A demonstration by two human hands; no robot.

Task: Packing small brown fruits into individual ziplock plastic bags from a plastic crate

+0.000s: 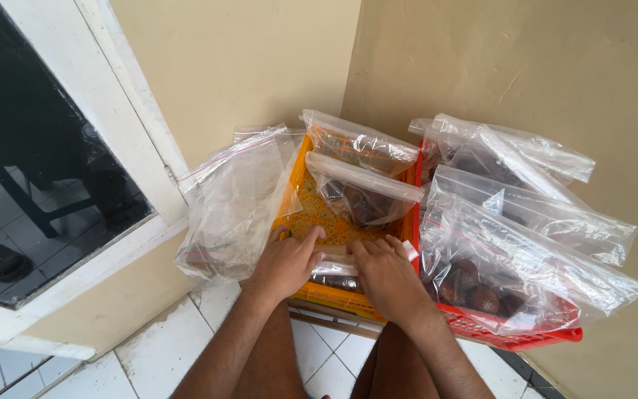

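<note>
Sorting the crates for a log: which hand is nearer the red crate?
Right. The right hand lies in the yellow crate beside the red crate; the left hand lies farther away.

Walls: beige plaster (260, 66), meeting in a corner
Floor: white tiles (149, 355)
Window: dark glass (31, 140), white frame (142, 148), on the left
Light: soft daylight
</note>
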